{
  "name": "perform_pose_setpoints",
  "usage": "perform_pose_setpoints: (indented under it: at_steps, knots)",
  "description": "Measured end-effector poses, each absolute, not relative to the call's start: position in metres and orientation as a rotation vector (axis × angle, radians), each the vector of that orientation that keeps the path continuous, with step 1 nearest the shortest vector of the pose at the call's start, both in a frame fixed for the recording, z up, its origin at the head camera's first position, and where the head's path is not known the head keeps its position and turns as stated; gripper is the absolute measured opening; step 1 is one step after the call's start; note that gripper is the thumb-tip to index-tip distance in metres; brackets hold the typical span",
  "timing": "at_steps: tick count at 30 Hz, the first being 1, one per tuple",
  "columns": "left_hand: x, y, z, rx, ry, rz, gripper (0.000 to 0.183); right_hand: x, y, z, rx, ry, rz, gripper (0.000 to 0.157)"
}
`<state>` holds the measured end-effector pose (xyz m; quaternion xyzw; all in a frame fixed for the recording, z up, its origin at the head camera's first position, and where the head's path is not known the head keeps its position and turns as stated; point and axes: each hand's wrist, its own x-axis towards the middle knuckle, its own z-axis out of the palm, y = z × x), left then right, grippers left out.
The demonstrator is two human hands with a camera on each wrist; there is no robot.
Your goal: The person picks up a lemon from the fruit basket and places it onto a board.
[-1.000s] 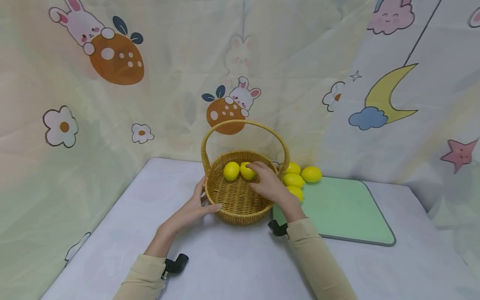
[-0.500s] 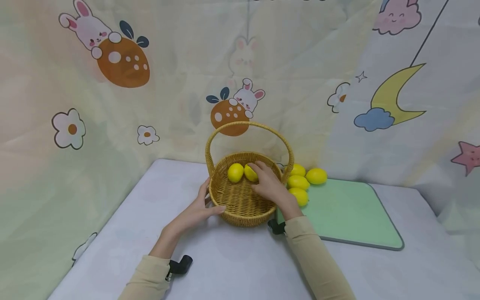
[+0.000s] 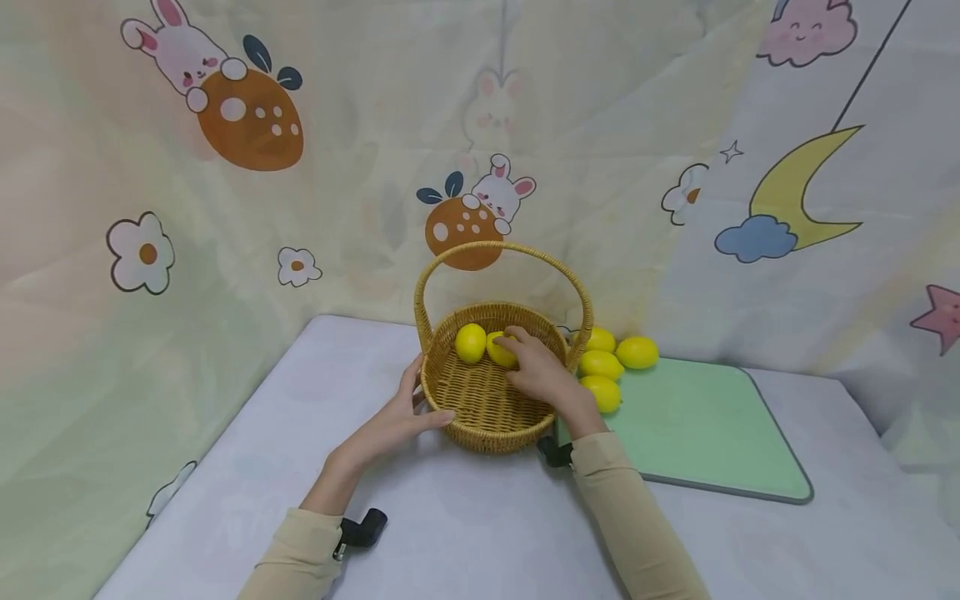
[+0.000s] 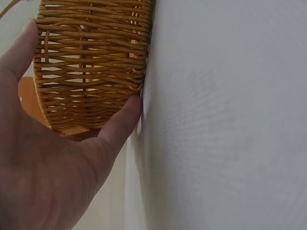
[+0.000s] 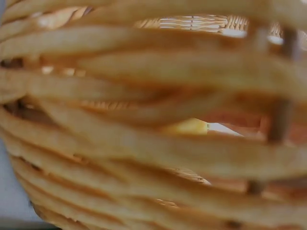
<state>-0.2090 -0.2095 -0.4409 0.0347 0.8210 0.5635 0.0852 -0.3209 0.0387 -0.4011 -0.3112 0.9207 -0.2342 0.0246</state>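
A round wicker basket (image 3: 491, 437) with a tall arched handle stands on the table. My left hand (image 3: 393, 421) holds its left side; the thumb lies at the front rim, and a fingertip (image 4: 130, 106) touches the lower wall in the left wrist view. Inside, a lemon (image 3: 470, 342) sits towards the back, with a second lemon (image 3: 499, 350) right beside it. My right hand (image 3: 542, 368) reaches over the right rim, fingertips at the second lemon's right side, partly covering it. Basket weave (image 5: 144, 143) fills the right wrist view, mostly hiding that hand.
Several more lemons (image 3: 602, 364) lie together just right of the basket. Beside them a green board (image 3: 705, 425) with a grey edge lies on the white table (image 3: 450, 533). Behind hangs a printed cloth (image 3: 360, 167).
The right fingertips have shifted slightly rightward off the top of the second lemon, so more of it shows. The left hand keeps its place on the basket. The head view has turned slightly left.
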Motion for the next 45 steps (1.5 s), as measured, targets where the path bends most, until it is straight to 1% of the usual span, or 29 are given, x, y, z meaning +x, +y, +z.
perform_pose_setpoints:
  at_steps: [10,18,25,29,35,39,45]
  knots:
    - [-0.209,-0.21,-0.442,0.103,2.455,1.68,0.113,-0.319,0.038,-0.4,-1.042,2.863,-0.762,0.053]
    - [-0.208,-0.21,-0.441,0.12,2.449,1.688,0.112,-0.314,0.035,-0.401,-0.998,2.846,-0.687,0.056]
    - [-0.208,-0.21,-0.441,0.125,2.453,1.691,0.116,-0.31,0.036,-0.401,-0.932,2.887,-0.629,0.054]
    - [-0.208,-0.209,-0.44,0.129,2.455,1.689,0.115,-0.305,0.037,-0.4,-0.874,2.891,-0.61,0.055]
    - [-0.208,-0.209,-0.442,0.139,2.437,1.702,0.11,-0.298,0.041,-0.397,-0.948,2.896,-0.589,0.055]
    - [-0.209,-0.208,-0.442,0.142,2.444,1.693,0.108,-0.293,0.048,-0.387,-1.02,2.878,-0.616,0.056]
    - [-0.209,-0.208,-0.442,0.136,2.459,1.685,0.11,-0.281,0.065,-0.363,-1.053,2.875,-0.664,0.056]
